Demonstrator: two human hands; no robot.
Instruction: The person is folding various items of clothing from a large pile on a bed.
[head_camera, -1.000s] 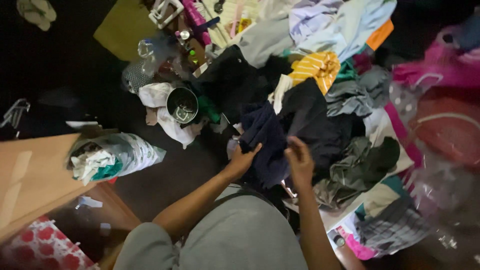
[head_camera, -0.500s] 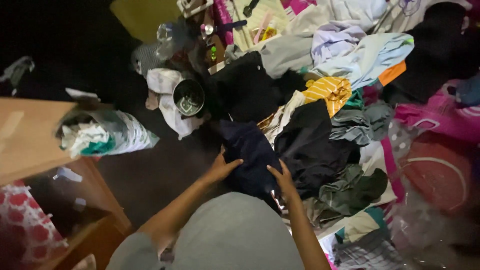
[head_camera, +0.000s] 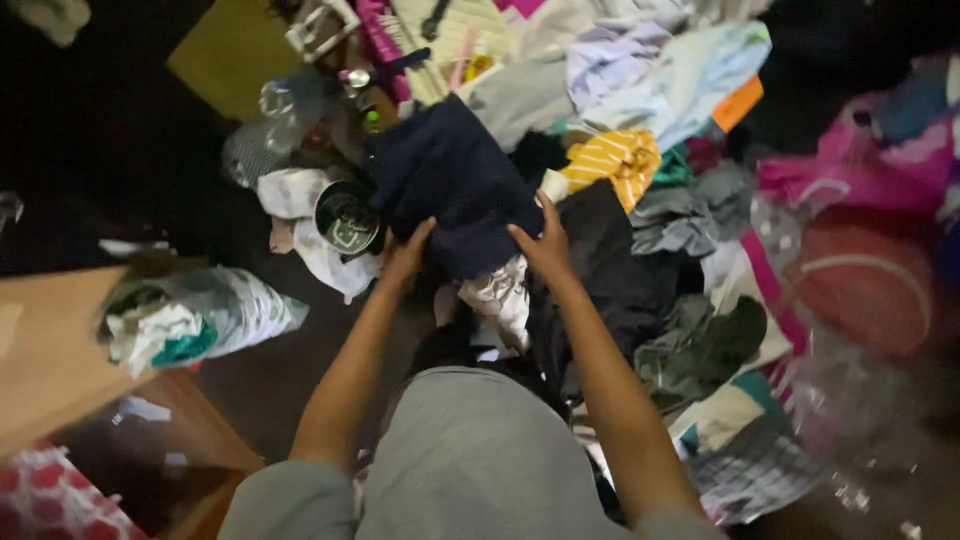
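Note:
A dark navy garment (head_camera: 455, 180) is lifted above a heap of mixed clothes on the floor. My left hand (head_camera: 405, 255) grips its lower left edge and my right hand (head_camera: 545, 240) grips its lower right edge. Under it lie a black garment (head_camera: 610, 270) and a pale printed cloth (head_camera: 497, 295). A yellow striped top (head_camera: 615, 160) lies just right of the navy garment. My grey-clad knee (head_camera: 470, 460) fills the bottom middle.
A round metal tin (head_camera: 345, 215) sits on white cloth left of my hands. A stuffed clear plastic bag (head_camera: 190, 320) rests on a wooden furniture edge (head_camera: 50, 360) at left. A reddish ball (head_camera: 865, 285) and pink bags (head_camera: 850, 170) lie right.
Both hands have raised the navy garment up off the pile and away from me, spreading it wider. The view has shifted, so the heap sits lower in frame.

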